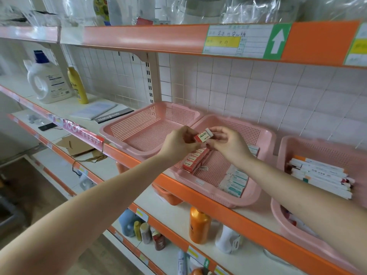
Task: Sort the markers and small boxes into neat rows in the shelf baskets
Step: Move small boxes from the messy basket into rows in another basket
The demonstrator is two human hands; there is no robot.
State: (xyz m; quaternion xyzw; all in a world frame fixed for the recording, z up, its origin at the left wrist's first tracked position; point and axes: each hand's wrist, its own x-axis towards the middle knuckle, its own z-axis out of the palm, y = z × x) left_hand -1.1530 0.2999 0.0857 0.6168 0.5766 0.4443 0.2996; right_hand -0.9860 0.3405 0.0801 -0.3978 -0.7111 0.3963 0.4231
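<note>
Pink perforated baskets (264,135), red-and-white small box (203,136), white markers (319,175), orange shelf edge (198,190).

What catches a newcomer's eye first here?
At the centre, the left hand and right hand pinch a small red-and-white box above the middle pink basket. Below them a row of red boxes lies in that basket, with teal-and-white boxes at its right side. In the right pink basket, white markers lie side by side.

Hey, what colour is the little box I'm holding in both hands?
The small box is red and white, clearest in the head view.
</note>
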